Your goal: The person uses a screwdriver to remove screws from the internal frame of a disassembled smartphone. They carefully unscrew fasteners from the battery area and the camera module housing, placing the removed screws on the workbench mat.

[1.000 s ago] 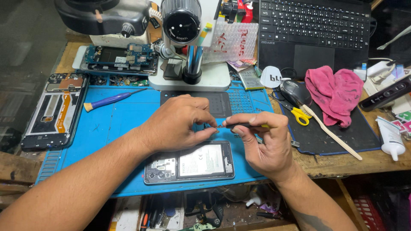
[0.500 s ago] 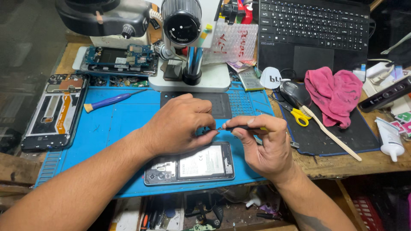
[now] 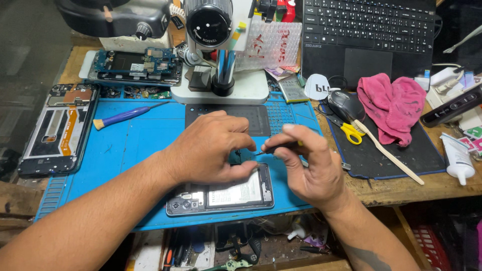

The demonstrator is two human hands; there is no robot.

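Observation:
An opened phone point(image 3: 221, 196) lies back-up on the blue work mat point(image 3: 135, 145), its battery and camera cluster showing. My left hand point(image 3: 208, 148) rests just above it, fingers curled and pinching a small dark part that is mostly hidden under the fingertips. My right hand point(image 3: 306, 168) grips a thin black-handled screwdriver point(image 3: 281, 146), its tip pointing left and meeting the left hand's fingertips over the phone's upper edge.
A microscope point(image 3: 208, 30) stands on its white base behind the mat. A stripped phone frame point(image 3: 57, 128) lies at left, a circuit board point(image 3: 135, 65) behind it. A purple brush point(image 3: 125, 115), yellow scissors point(image 3: 349, 131), pink cloth point(image 3: 394, 103), laptop point(image 3: 369, 35) and glue tube point(image 3: 458, 158) surround the area.
Both hands have stayed together over the phone's top edge. The left fingers have closed in tighter around the screwdriver tip; the right hand has shifted very little.

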